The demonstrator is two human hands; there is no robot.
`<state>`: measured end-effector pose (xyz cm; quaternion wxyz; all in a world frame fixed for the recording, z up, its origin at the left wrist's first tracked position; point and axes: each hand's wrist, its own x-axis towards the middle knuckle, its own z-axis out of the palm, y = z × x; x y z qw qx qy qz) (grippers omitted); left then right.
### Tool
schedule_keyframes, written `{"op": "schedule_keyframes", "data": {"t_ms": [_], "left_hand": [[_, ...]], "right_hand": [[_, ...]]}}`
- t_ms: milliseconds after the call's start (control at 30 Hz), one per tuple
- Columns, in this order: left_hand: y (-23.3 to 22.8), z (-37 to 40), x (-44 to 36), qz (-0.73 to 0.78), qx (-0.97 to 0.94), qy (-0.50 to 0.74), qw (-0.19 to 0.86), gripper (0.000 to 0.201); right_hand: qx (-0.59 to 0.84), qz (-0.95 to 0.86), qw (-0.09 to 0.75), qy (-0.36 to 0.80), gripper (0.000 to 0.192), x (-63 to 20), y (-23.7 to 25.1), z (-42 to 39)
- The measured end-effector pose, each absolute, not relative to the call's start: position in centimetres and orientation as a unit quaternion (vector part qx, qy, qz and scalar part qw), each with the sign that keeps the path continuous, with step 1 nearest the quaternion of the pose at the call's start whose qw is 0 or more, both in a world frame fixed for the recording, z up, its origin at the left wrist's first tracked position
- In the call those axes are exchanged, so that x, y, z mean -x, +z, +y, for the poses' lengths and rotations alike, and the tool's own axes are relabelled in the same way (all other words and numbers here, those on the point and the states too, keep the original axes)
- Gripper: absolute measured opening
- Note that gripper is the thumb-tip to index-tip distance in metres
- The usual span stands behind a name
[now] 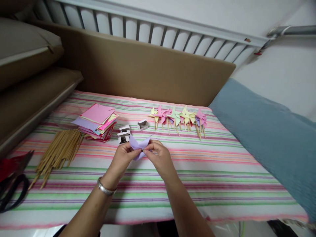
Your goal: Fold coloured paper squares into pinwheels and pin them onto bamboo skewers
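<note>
Both hands meet dead centre: left hand [122, 157] and right hand [158, 157] pinch a folded lilac paper piece [138, 145] above the striped cloth [197, 171]. Finished pinwheels [179, 118] at one o'clock, bamboo sticks [59, 149] at nine.

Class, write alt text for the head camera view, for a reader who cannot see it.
Two hands, left hand and right hand, hold a folded lilac paper piece over a striped cloth. Behind lie finished paper pinwheels, a coloured paper stack and wooden sticks.

Sticks [58, 152] left of paper stack [96, 122] (pinwheels [179, 118] far right).
</note>
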<state>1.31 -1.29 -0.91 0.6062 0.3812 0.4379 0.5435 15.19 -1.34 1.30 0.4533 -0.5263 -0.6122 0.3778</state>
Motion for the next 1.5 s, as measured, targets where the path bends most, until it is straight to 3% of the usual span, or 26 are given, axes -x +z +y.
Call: {"op": "schedule_keyframes", "data": {"t_ms": [833, 1200, 1500], "left_hand": [[-1.05, -1.48, -1.78, 0.418, -0.322, 0.566, 0.633, 0.015], [-1.08, -1.34, -1.27, 0.402, -0.337, 0.523, 0.671, 0.023], [-0.93, -1.48, -1.17, 0.390, -0.340, 0.530, 0.672, 0.022]], "right_hand": [[0.500, -0.583, 0.482, 0.423, 0.004, -14.89, 0.85, -1.42], [0.504, -0.547, 0.477, 0.468, 0.007, -15.06, 0.74, -1.36], [0.502, -0.571, 0.477, 0.441, 0.005, -15.11, 1.14, -1.55]]}}
